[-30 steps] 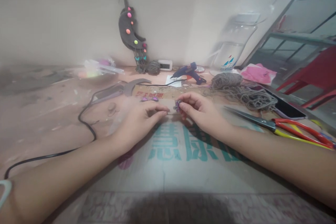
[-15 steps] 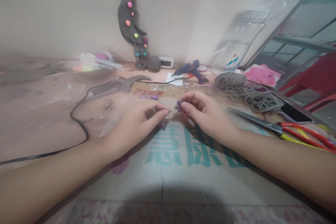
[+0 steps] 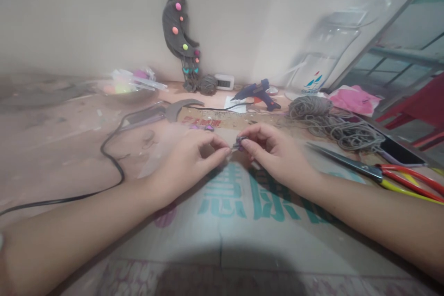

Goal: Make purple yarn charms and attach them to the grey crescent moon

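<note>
Between the thumb and fingers of my right hand (image 3: 274,150) is a small purple and grey piece (image 3: 238,142), partly covered by the fingertips; its exact kind is unclear. My left hand (image 3: 197,155) is closed in a pinch at the left side of that piece, with its fingertips close to a short grey end, perhaps yarn. What lies inside the left pinch is too small to make out. Both hands are held above a cardboard sheet (image 3: 194,245) with green printed characters. Just behind the left hand lie small purple pieces (image 3: 208,127).
At the right are scissors (image 3: 360,166), grey yarn (image 3: 364,134) and a phone (image 3: 402,150). A blue glue gun (image 3: 256,92) lies behind the hands. Its black cable (image 3: 114,162) curves left past a grey crescent (image 3: 176,108). A decorated crescent (image 3: 175,23) hangs on the wall.
The view has shifted slightly, moving everything a little to the right. My left fingertips have come nearer to the small piece in my right hand.
</note>
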A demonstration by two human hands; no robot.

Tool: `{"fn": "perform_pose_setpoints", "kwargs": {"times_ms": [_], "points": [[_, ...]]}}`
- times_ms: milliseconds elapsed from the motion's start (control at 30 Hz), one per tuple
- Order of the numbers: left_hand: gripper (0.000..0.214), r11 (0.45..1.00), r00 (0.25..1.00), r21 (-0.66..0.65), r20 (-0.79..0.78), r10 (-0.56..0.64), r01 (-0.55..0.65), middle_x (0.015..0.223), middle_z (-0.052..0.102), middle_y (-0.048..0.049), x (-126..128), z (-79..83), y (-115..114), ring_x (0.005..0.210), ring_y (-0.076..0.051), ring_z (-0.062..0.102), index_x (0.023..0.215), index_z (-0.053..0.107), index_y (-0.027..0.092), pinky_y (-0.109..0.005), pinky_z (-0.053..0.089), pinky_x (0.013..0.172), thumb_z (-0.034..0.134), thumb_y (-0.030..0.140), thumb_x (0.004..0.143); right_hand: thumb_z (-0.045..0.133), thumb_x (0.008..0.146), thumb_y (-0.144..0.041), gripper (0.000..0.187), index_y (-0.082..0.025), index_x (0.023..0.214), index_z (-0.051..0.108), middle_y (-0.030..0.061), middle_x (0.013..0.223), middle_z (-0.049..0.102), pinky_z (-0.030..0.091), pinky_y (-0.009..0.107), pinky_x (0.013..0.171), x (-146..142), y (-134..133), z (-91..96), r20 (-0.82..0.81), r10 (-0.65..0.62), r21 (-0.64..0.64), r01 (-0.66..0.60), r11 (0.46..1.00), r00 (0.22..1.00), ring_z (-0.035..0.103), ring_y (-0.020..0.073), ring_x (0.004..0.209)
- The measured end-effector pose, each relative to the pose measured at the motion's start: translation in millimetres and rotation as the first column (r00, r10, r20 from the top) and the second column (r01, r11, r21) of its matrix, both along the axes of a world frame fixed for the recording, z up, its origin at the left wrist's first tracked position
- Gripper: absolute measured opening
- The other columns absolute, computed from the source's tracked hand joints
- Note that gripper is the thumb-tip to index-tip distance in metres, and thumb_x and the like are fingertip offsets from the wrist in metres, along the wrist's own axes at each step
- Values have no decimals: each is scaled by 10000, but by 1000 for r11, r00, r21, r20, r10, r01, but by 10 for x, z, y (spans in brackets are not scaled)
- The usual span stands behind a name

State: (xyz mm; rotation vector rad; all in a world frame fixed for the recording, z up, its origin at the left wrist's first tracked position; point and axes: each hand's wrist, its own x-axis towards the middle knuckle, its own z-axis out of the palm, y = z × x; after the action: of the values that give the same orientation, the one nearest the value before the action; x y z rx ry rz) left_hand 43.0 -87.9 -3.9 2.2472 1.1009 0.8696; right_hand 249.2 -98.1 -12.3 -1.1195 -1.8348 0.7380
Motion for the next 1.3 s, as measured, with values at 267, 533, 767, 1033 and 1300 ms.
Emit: {"fn": "perform_pose_setpoints", "kwargs": {"times_ms": [267,533,767,1033,1300], "points": [[172,1000,999,21,28,-20,19,732,716,42,-10,2,2,723,-131,640,768,660,196,-269,446,726,602,258,918,570,919,-249,85,-192,969,608,-2,797,656,501,278,649,-3,1,-1,12,-3,-5,3,1000,1000,591,114,665],[183,1000,999,15,31,-19,19,715,708,42,-7,3,3,702,-127,637,756,661,193,-264,448,713,606,260,917,570,914,-234,85,-190,975,609,1,814,665,508,276,657,-7,-19,6,12,15,-19,-15,1000,1000,595,111,671],[197,999,999,19,31,-41,40,712,711,44,-7,-4,9,686,-120,649,785,681,199,-260,470,734,585,283,936,571,915,-240,91,-188,976,614,6,812,669,509,277,656,-11,-8,10,28,1,-8,-1,1000,1000,606,118,683],[133,1000,1000,2,-3,6,-6,784,746,23,-1,-12,9,729,-158,678,834,692,220,-302,508,780,603,291,904,572,919,-245,92,-193,980,618,10,829,679,509,274,649,-6,-9,-8,30,-1,-11,2,1000,1000,613,119,691],[158,999,1000,-39,-17,25,-25,781,744,5,3,25,-12,748,-175,675,781,668,205,-321,501,789,599,297,890,579,909,-226,75,-190,960,622,2,805,675,500,265,646,-9,-21,24,55,-10,3,10,1000,998,603,112,675]]}}
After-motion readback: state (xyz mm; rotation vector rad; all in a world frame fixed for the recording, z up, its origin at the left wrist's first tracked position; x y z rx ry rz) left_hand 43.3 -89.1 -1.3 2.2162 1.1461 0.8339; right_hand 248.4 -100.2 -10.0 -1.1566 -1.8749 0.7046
